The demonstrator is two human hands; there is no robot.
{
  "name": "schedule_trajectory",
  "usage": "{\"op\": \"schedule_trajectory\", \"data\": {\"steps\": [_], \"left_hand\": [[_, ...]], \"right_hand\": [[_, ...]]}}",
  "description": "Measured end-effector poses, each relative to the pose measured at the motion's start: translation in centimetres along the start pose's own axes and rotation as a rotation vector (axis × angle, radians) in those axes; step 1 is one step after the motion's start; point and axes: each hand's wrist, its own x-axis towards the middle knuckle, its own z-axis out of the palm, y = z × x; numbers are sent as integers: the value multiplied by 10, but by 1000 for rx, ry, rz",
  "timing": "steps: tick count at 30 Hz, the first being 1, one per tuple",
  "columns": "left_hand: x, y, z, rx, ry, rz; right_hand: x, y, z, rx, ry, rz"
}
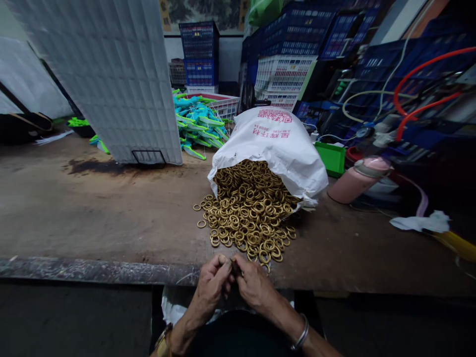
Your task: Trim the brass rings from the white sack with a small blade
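At the table's front edge my left hand (213, 280) is closed, thumb and fingers pinched together. My right hand (255, 285) meets it, closed in the same way. Between the fingertips shows a small dark brownish piece (234, 267); its shape is mostly hidden. Right in front of both hands lies a heap of brass-coloured rings (249, 220). They spill toward me from the mouth of a white woven sack (271, 139) with red print, which lies on its side. A few loose rings (201, 224) sit at the heap's left edge.
A tall pale ribbed panel (111, 74) stands at left on the wooden table (92, 213). Behind it are turquoise and green plastic pieces (201, 121). A pink bottle (359, 178), green tray (330, 158) and red hose (405, 94) are at right. Stacked crates (284, 74) stand behind.
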Motion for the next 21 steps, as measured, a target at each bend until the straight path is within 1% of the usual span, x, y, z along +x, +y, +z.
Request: {"op": "schedule_trajectory", "data": {"steps": [4, 6, 8, 10, 12, 16, 19, 21], "left_hand": [[-4, 1, 0, 14, -16, 28], [-7, 0, 0, -34, -40, 22], [-11, -1, 0, -125, -83, 24], [-14, -1, 1, -217, -126, 26], [-14, 0, 1, -267, -139, 19], [-11, -2, 1, -249, -103, 5], [-10, -5, 0, -209, -91, 24], [-10, -7, -1, -187, -82, 11]], "right_hand": [[0, -3, -5, -166, 3, 35], [2, 1, -6, -237, 33, 64], [3, 10, -4, -258, 63, 86], [5, 18, -2, -213, 92, 76], [4, 21, -1, -129, 124, 32], [-2, 10, -4, -2, 159, -72], [-6, 0, -6, -6, 145, -122], [-8, -2, -6, -23, 135, -132]]}}
